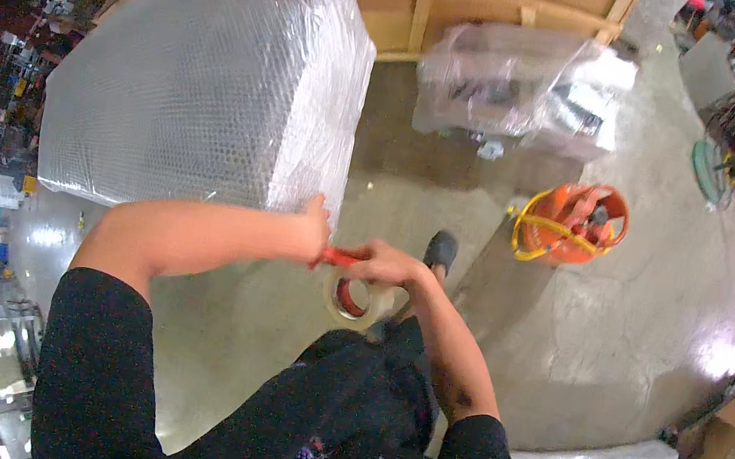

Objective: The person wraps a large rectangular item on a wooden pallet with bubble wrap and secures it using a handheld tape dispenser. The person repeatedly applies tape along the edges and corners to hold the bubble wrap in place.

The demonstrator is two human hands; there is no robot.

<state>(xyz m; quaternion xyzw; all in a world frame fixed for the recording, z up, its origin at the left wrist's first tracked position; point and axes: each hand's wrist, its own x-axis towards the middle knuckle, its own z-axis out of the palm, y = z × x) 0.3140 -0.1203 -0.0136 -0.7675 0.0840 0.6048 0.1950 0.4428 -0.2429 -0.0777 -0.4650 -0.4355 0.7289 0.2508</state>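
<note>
Fingers of a worker's right hand (pixel 389 265) close around the red handle of a hand-held tape dispenser (pixel 345 257), gripping from the side, apparently so that the wide, pale roll of tape on a red core (pixel 382 303) can hang free below the knuckles. The left hand (pixel 314 232) meets the dispenser's front end, one digit pointing up; motion blur hides whether its other fingers are clamped on tape or the tool, or merely together. The dispenser sits between both hands, before the worker's black printed shirt (pixel 343 422) and just off the near right corner of a tall, pale block swathed in clear bubble wrap (pixel 206 83). That closeness likely keeps the wrap's edge within easy reach; whether the left hand touches it cannot be told. Beyond, a lower bundle in clear plastic film (pixel 501 86) lies before a brown, battened wooden crate (pixel 476 3). An orange, rounded cylinder looped with yellow hose (pixel 570 226) stands apart on the grey floor (pixel 626 324), perhaps to leave the worker room to step.
</note>
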